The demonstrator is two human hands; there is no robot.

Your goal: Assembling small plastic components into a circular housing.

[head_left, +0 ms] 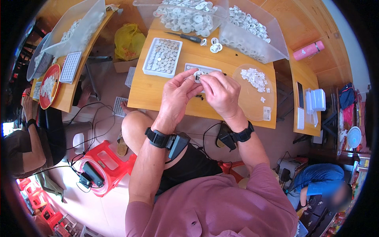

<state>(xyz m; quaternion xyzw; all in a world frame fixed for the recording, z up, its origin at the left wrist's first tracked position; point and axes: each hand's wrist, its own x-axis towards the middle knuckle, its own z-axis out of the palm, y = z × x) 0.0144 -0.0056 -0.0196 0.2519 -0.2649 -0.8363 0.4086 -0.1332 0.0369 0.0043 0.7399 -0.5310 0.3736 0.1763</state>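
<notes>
My left hand (pixel 177 96) and my right hand (pixel 222 94) meet over the middle of a small wooden table (pixel 146 93). Together their fingertips pinch a small white round plastic part (pixel 197 75). Under the hands lies a small white tray (pixel 211 69), mostly hidden. A white grid tray (pixel 162 57) filled with several grey round pieces sits just left of the hands. A clear round lid (pixel 252 98) with several small white bits lies to the right.
Clear bins of white round parts (pixel 185 17) (pixel 250 33) stand at the table's back, with a black screwdriver (pixel 185 37) in front. Another table (pixel 67 94) with trays is at left, a red stool (pixel 106 168) below, a pink bottle (pixel 309 50) at right. Other people sit at left and lower right.
</notes>
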